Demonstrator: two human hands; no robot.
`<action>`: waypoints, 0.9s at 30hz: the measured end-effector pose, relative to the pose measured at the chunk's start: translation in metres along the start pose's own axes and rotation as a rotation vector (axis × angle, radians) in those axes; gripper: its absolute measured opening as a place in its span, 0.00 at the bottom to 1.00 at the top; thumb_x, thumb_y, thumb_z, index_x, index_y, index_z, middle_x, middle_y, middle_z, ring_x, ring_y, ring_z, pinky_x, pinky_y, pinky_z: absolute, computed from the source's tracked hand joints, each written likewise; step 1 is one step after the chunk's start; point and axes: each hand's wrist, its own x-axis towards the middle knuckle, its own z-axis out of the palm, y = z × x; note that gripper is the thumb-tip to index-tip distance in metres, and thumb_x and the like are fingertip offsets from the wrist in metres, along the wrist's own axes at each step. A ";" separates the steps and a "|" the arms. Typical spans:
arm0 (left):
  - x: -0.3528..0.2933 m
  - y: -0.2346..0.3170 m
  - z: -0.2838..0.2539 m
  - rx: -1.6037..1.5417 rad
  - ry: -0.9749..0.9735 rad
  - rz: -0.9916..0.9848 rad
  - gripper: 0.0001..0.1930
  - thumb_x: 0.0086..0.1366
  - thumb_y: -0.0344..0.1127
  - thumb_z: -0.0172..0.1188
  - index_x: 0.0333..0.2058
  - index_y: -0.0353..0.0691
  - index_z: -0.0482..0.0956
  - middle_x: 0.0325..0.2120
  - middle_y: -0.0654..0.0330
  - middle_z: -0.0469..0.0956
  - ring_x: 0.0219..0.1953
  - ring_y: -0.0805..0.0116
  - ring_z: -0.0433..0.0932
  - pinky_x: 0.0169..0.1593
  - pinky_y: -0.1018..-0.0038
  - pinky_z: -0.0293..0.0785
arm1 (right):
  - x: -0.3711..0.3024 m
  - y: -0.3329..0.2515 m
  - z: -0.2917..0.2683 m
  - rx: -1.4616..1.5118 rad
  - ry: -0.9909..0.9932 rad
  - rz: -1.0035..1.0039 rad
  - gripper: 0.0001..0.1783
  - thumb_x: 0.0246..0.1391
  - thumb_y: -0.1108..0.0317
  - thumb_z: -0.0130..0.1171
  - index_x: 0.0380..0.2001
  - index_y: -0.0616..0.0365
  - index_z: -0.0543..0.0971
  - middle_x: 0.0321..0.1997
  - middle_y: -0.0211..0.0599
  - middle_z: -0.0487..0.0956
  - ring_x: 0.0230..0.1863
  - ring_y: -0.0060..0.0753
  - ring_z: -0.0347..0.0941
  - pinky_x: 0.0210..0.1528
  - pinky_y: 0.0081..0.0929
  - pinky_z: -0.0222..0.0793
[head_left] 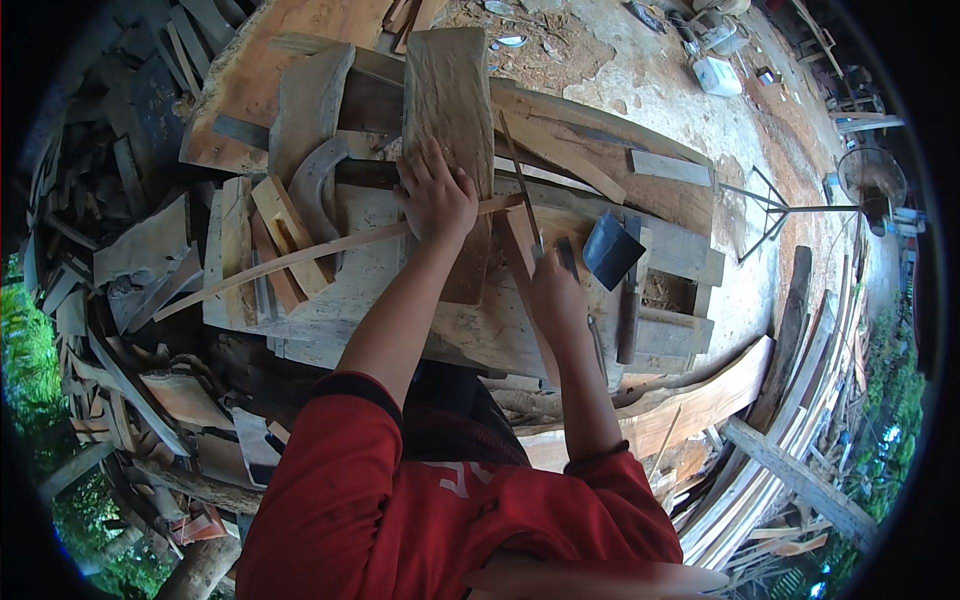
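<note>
My left hand (437, 195) lies flat with fingers apart on a wide upright-lying plank (447, 90), pressing it from above. A long thin curved wooden strip (290, 258) runs beneath that hand, its right end just past the plank. My right hand (558, 300) is closed round the handle of a hand saw. The narrow blade of the saw (518, 170), seen nearly edge-on, points away from me and crosses the strip's right end. Beside the right hand lie a dark square-bladed tool (612, 250) and a chisel-like tool with a dark handle (629, 322).
A rough wooden bench (370, 290) bears several offcuts, among them a curved grey piece (318, 190) and a slotted block (290, 230). Scrap wood (150, 260) piles up on the left. Long boards (800, 370) lie at right, near a metal stand (790, 208).
</note>
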 end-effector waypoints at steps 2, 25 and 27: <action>0.000 0.011 0.003 -0.004 -0.012 0.008 0.30 0.58 0.44 0.45 0.58 0.40 0.53 0.56 0.49 0.56 0.58 0.47 0.53 0.50 0.49 0.57 | -0.036 0.028 -0.010 0.039 -0.093 -0.016 0.10 0.53 0.67 0.41 0.32 0.62 0.68 0.25 0.59 0.74 0.31 0.63 0.70 0.32 0.52 0.65; 0.001 -0.004 -0.006 0.003 -0.033 -0.052 0.29 0.61 0.47 0.42 0.58 0.40 0.52 0.57 0.51 0.53 0.58 0.50 0.53 0.51 0.51 0.57 | -0.059 0.023 -0.064 -0.090 -0.188 -0.126 0.08 0.53 0.68 0.41 0.28 0.64 0.65 0.23 0.55 0.74 0.27 0.60 0.71 0.29 0.49 0.67; 0.003 -0.004 -0.005 0.009 -0.017 -0.049 0.29 0.61 0.46 0.42 0.58 0.40 0.52 0.57 0.51 0.53 0.58 0.50 0.53 0.51 0.51 0.57 | -0.045 0.009 -0.062 -0.168 -0.226 -0.158 0.09 0.53 0.68 0.41 0.28 0.65 0.66 0.25 0.55 0.75 0.29 0.59 0.72 0.32 0.49 0.67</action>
